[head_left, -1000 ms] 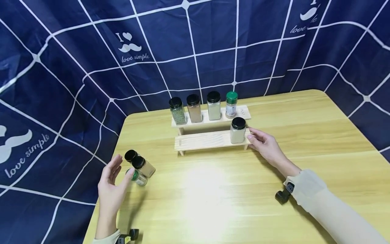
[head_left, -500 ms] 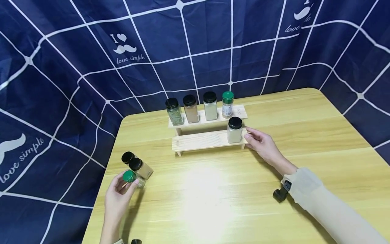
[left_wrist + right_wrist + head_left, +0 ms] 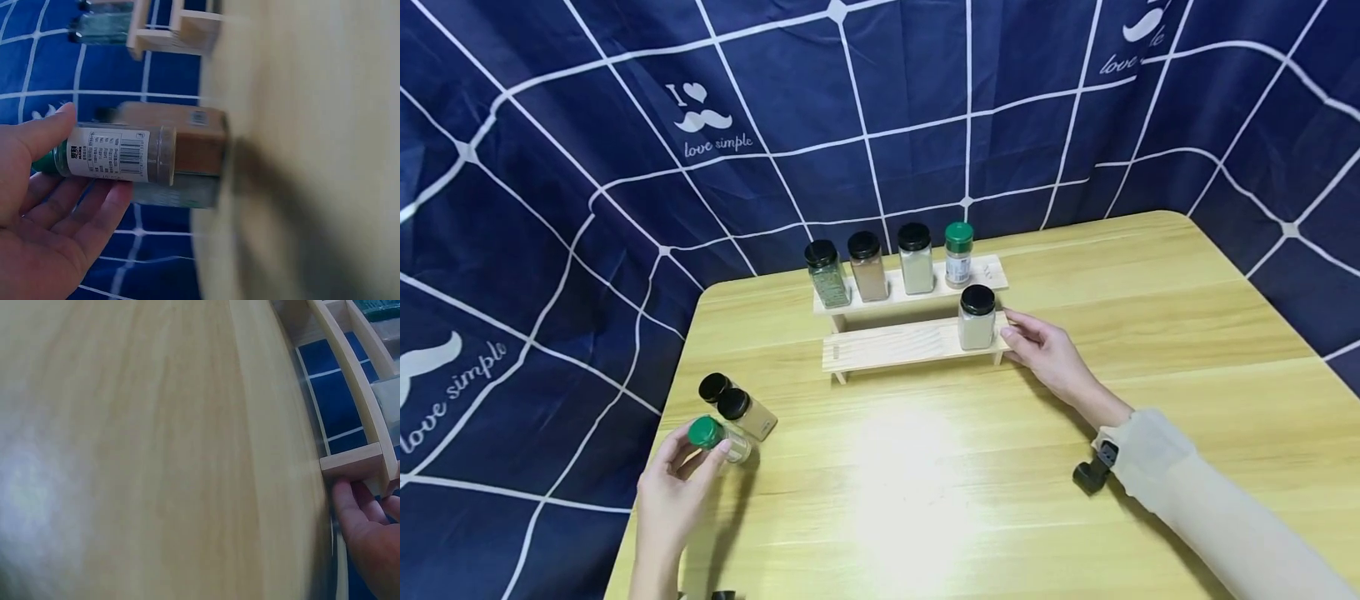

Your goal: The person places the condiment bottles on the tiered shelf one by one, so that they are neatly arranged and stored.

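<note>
My left hand [image 3: 673,492] holds a green-capped spice jar [image 3: 119,153] between thumb and fingers. In the left wrist view the jar's white barcode label faces the camera, and its base appears off the table. Right beside it stand two black-capped spice jars, a tan one [image 3: 756,418] and one mostly hidden behind it [image 3: 713,386]. My right hand [image 3: 1054,358] grips the right end of the wooden two-step spice rack [image 3: 887,346], thumb in front and fingers behind. Near that hand a black-capped jar of pale powder [image 3: 977,325] stands on the lower step.
On the rack's upper step stand a green herb jar [image 3: 830,283], a brown powder jar [image 3: 870,275], a pale jar [image 3: 917,267] and a green-capped jar [image 3: 958,262]. A blue gridded curtain [image 3: 917,100] borders the wooden table [image 3: 1150,333].
My left hand has come round the green-capped jar, taken hold of it, and drawn it slightly left and up from the black-capped jars. The right hand keeps its place on the rack.
</note>
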The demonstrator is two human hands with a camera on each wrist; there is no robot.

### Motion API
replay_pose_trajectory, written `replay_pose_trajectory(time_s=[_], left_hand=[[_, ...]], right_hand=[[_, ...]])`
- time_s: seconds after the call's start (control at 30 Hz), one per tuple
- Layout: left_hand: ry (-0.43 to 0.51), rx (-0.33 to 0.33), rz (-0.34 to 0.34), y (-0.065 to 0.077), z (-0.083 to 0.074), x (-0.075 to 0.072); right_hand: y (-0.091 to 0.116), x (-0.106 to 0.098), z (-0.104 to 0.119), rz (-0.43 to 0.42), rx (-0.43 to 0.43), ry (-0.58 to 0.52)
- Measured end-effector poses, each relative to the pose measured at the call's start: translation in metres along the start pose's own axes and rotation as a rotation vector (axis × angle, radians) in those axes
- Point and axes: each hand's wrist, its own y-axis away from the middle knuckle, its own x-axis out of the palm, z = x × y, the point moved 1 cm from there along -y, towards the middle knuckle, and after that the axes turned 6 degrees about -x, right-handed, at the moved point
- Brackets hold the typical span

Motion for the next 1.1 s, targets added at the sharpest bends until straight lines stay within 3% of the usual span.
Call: replay_pose_trajectory(time_s=[0.2, 0.4, 0.53, 0.8, 1.1], left_hand=[[0.026, 0.196, 0.038, -0.007, -0.036, 0.004], [0.074, 0.329, 0.19, -0.022, -0.073, 0.036], [0.087, 0.348, 0.287, -0.028, -0.09, 0.067], [0.146, 0.297, 0.495, -0.039, -0.113, 0.135], [0.14, 0.256, 0.565, -0.053, -0.127, 0.189]], right_hand=[[0.0, -0.005, 0.003, -0.006, -0.009, 0.001], [0.002, -0.008, -0.001, -0.023, -0.012, 0.006], [0.003, -0.007, -0.001, -0.028, -0.005, 0.003], [0.002, -0.003, 0.001, -0.022, 0.016, -0.002], [0.002, -0.001, 0.002, -0.015, 0.01, -0.013]])
